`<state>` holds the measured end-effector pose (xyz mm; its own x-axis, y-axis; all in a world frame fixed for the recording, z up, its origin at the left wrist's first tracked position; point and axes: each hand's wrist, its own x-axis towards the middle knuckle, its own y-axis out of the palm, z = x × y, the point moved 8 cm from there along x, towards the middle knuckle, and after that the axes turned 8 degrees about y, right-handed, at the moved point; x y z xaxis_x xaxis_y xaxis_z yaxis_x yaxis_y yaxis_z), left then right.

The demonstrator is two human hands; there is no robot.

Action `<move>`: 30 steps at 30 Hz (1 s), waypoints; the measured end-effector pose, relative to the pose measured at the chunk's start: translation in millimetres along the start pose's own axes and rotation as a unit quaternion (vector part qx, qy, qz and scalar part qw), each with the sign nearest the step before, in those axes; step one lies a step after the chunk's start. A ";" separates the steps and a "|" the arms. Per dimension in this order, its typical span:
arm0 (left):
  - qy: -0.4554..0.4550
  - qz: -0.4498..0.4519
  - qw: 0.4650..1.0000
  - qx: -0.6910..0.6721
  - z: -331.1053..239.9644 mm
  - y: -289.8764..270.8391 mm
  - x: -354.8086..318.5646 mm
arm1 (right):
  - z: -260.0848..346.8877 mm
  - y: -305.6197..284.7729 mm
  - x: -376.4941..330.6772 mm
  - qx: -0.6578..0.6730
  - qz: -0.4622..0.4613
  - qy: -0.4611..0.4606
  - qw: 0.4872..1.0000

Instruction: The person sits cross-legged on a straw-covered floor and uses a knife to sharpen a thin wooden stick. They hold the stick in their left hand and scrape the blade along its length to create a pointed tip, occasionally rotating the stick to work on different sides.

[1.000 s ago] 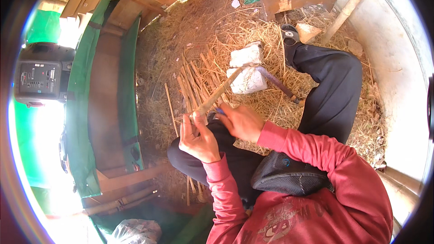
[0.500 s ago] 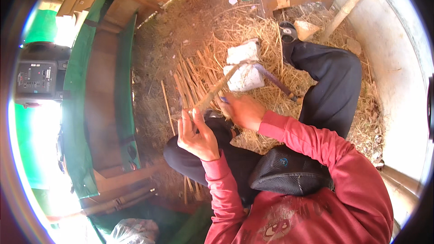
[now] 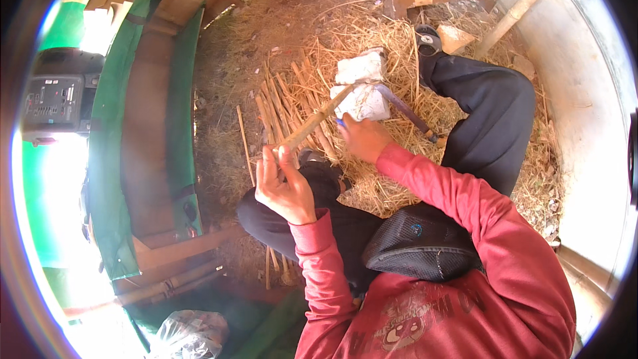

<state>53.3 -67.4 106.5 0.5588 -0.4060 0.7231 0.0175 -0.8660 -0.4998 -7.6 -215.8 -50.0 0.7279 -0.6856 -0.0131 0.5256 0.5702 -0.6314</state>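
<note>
My left hand (image 3: 284,186) pinches the near end of a bamboo stick (image 3: 312,124), which slants up and away to the right. The stick's far end rests at a white block (image 3: 362,102). Close beside the stick's middle, my right hand (image 3: 365,138) is closed on a small blue-ended tool (image 3: 341,122); the rest of it is hidden by the fingers. A second white block (image 3: 361,66) lies just beyond the first. Against the near block's right side leans a curved blade with a dark handle (image 3: 407,112).
Several split bamboo sticks (image 3: 272,110) lie on the ground to the left of the blocks. Straw (image 3: 392,33) covers the ground around them. My bent legs (image 3: 488,116) frame the work spot. A green-edged wooden frame (image 3: 113,153) and a black speaker (image 3: 54,101) stand left.
My right hand has slid forward along the stick, away from me and nearer the white blocks. My left hand keeps its pinch on the stick's near end. The view has shifted slightly.
</note>
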 end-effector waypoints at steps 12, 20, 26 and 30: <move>0.009 0.012 1.000 0.024 7.3 -5.7 -3.1 | 13.6 3.8 9.9 -0.026 0.059 0.011 0.998; 0.041 0.065 0.996 0.041 6.6 -5.3 -4.5 | -244.8 46.2 61.2 -0.036 0.008 0.200 0.979; -0.014 0.034 0.999 0.006 27.9 -24.2 -10.4 | -25.1 -0.9 28.3 0.110 0.007 0.010 0.994; 0.055 0.063 0.996 0.024 18.7 -18.3 -2.7 | 40.8 -6.0 -17.6 0.009 0.084 -0.054 0.995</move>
<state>66.9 -45.0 104.8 0.4641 -0.5433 0.6996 -0.0067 -0.7920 -0.6105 -5.6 -188.7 -14.4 0.8485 -0.5282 -0.0323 0.4006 0.6810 -0.6130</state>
